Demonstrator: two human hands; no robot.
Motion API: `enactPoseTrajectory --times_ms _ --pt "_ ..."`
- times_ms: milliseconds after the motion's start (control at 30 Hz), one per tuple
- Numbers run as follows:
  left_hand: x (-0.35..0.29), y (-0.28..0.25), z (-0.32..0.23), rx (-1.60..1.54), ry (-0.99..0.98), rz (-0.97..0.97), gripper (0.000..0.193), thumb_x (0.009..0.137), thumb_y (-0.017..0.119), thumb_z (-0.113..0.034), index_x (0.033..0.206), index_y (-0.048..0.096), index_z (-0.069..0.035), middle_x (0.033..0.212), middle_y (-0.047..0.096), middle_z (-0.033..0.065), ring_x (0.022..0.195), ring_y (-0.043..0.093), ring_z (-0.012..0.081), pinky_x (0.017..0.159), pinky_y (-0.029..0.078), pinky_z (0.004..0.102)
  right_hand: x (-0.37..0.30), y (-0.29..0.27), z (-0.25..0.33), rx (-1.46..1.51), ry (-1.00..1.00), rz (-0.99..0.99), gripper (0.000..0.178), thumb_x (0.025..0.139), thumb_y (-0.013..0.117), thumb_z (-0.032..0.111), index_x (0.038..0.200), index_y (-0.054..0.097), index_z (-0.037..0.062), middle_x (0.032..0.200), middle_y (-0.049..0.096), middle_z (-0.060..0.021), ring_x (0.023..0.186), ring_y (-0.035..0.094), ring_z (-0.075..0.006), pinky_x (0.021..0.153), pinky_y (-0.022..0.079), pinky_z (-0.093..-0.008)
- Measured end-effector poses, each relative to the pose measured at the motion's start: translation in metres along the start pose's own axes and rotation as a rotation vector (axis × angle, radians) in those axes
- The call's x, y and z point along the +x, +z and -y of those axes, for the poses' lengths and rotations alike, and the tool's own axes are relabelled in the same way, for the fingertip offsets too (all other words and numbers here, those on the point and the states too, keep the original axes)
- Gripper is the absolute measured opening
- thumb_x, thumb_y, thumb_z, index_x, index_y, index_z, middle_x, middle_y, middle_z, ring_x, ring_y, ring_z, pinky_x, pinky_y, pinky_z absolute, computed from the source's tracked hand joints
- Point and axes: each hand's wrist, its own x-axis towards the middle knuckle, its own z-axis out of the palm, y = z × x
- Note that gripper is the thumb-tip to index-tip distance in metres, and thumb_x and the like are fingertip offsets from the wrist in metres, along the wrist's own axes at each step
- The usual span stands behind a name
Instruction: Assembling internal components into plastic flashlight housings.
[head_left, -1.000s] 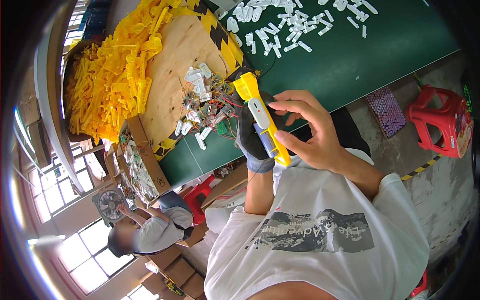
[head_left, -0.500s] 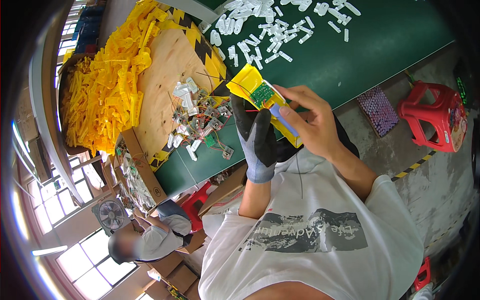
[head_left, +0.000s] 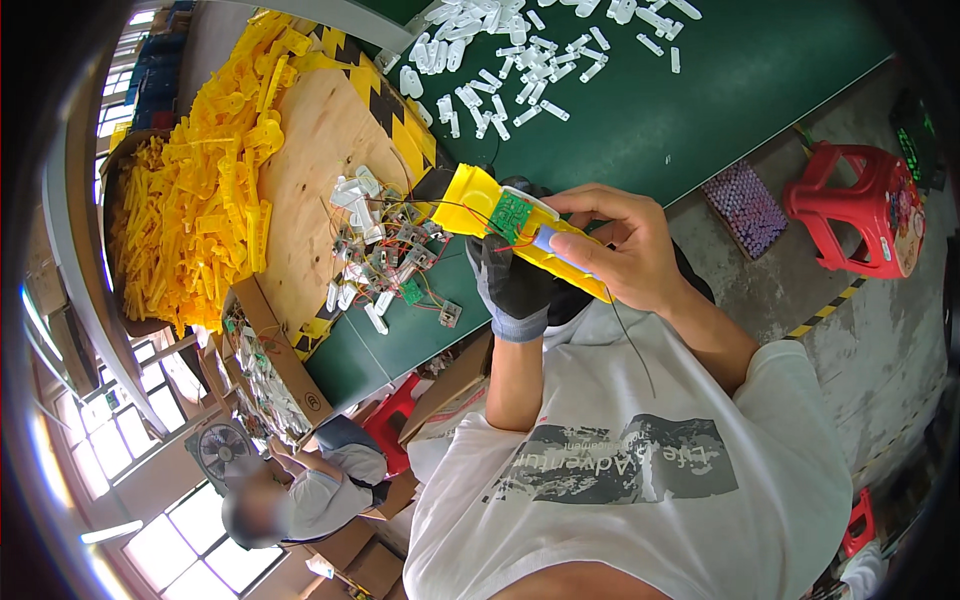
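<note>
Above my lap, a yellow plastic housing [head_left: 462, 196] lies tilted across both hands, its hollow side up. Inside it sits a green circuit board [head_left: 511, 213] with thin red and dark wires. Beside the board is a blue cylindrical battery cell [head_left: 545, 238], partly covered by my thumb. My left hand [head_left: 515, 285], in a grey and black glove, is closed around the housing from below. My bare right hand [head_left: 632, 243] has its thumb pressed on the battery cell and its fingers at the far edge, near a white plastic strip [head_left: 530, 200]. A dark wire hangs from the housing's lower end.
White plastic pieces [head_left: 540, 70] lie on the green table [head_left: 720, 90]. Wired circuit boards [head_left: 390, 255] are heaped at left, near a pile of yellow parts [head_left: 200, 200]. A red stool [head_left: 860, 210] and a box of cells [head_left: 745, 210] stand right. A seated person [head_left: 320, 490] works lower left.
The housing has turned to a flatter angle, and its far end has moved down and left. My left fingers have curled further around it. My right thumb stays on the battery cell.
</note>
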Motion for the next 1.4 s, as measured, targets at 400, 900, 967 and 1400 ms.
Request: enactPoseTrajectory --times_ms 400,900,967,1400 --pt "0.000 0.013 -0.007 -0.323 -0.056 0.039 0.049 0.093 0.047 -0.042 0.126 0.052 -0.005 0.112 0.061 0.0152 0.103 0.059 0.0254 0.093 0.047 0.0422 -0.005 0.012 0.004 -0.150 -0.034 0.015 0.023 0.084 0.071 0.008 0.103 0.066 -0.0042 0.098 0.067 -0.0130 0.075 0.068 -0.0125 0.054 0.054 -0.0223" --pt "0.012 0.024 -0.007 0.580 0.095 -0.055 0.055 0.100 0.041 -0.020 0.150 0.021 -0.007 0.149 0.034 0.0150 0.126 0.045 0.0245 0.106 0.036 0.0368 0.011 0.004 -0.011 -0.515 -0.130 -0.106 0.018 0.086 0.066 0.010 0.101 0.068 0.0007 0.085 0.070 -0.0129 0.068 0.070 -0.0214 0.059 0.055 -0.0287" --pt "0.011 0.035 0.003 0.725 0.234 -0.118 0.056 0.099 0.041 -0.015 0.150 0.019 -0.006 0.151 0.029 0.0148 0.129 0.042 0.0250 0.107 0.034 0.0359 0.016 0.001 -0.021 -0.594 -0.112 -0.082 0.018 0.086 0.065 0.011 0.101 0.069 0.0015 0.083 0.069 -0.0138 0.067 0.069 -0.0231 0.058 0.053 -0.0299" --pt "0.027 0.034 0.021 1.232 0.434 -0.250 0.046 0.088 0.040 0.003 0.134 0.042 0.001 0.123 0.055 0.0209 0.103 0.059 0.0304 0.089 0.045 0.0356 0.035 0.003 -0.015 -1.003 -0.161 0.012 0.008 0.081 0.060 0.005 0.075 0.060 -0.0003 0.070 0.063 -0.0159 0.061 0.062 -0.0319 0.054 0.047 -0.0409"
